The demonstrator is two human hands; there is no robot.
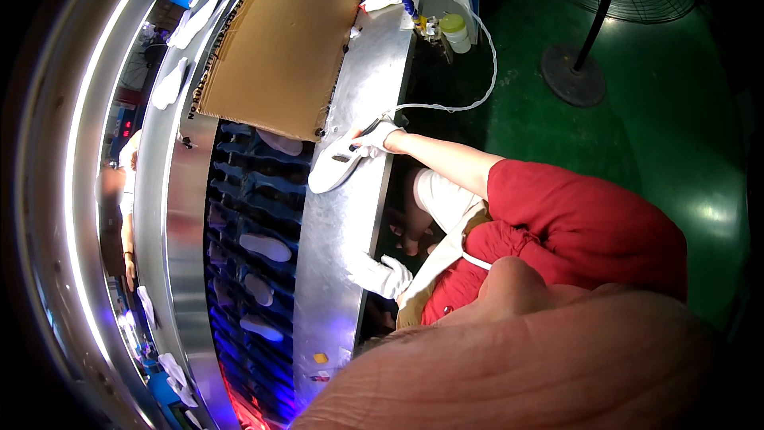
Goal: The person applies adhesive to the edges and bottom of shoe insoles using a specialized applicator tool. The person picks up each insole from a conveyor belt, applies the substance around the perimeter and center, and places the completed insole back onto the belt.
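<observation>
My right hand (377, 140), in a white glove, is closed around a slim dark tool (368, 127) at the heel end of a white shoe sole (328, 173). The sole lies on the metal bench (330, 231), with a small dark patch near the glove. A thin white tube (450, 108) loops from the bench's far end to beside this hand. My left hand (386, 275), also white-gloved, is at the bench's near edge, apart from the sole; glare and overlap hide how its fingers are held.
A large cardboard sheet (282, 40) leans over the bench. Beyond it, a dark rack holds pale soles (265, 248) under blue light. White gloves (169, 84) lie along the metal ledge. A lidded jar (455, 32) stands near the bench end; a fan base (573, 76) is on the green floor.
</observation>
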